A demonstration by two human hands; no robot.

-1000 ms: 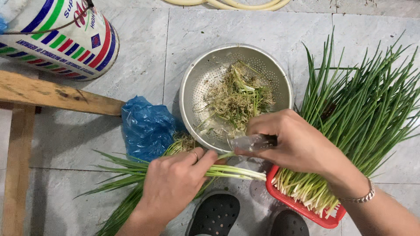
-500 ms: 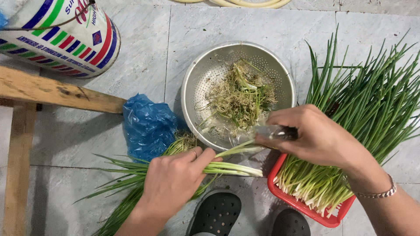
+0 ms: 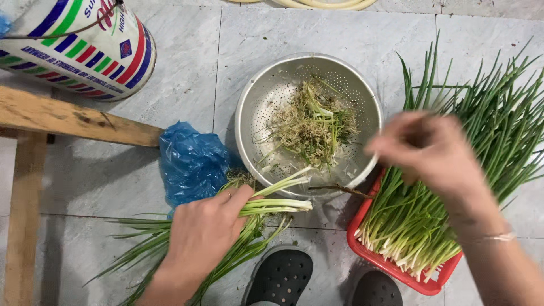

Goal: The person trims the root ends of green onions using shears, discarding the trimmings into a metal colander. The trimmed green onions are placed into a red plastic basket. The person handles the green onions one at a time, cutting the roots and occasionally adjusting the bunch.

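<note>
Closest to the person, two dark shoes (image 3: 280,276) stand on the grey floor (image 3: 102,187). Just above them, the left hand (image 3: 207,229) is curled tight around a bunch of green onions (image 3: 272,204). The bunch lies almost flat across the floor. Its white cut ends point right, toward the bowl, and its green tips trail off to the left and down. A little farther right, the right hand (image 3: 430,150) hangs in the air above the red basket (image 3: 391,265). It is blurry, so I cannot tell if its fingers are spread or pinching something. The white ends of the held bunch lie to the left of this hand, near but not touching. The red basket holds a big pile of green onions (image 3: 481,141) with white ends near and green tips far. Behind the left hand sit a crumpled blue bag (image 3: 190,161) and a metal bowl with holes (image 3: 255,113), full of cut roots (image 3: 311,127). Farthest left are a wooden bench (image 3: 68,119) and a striped sack (image 3: 79,45).
</note>
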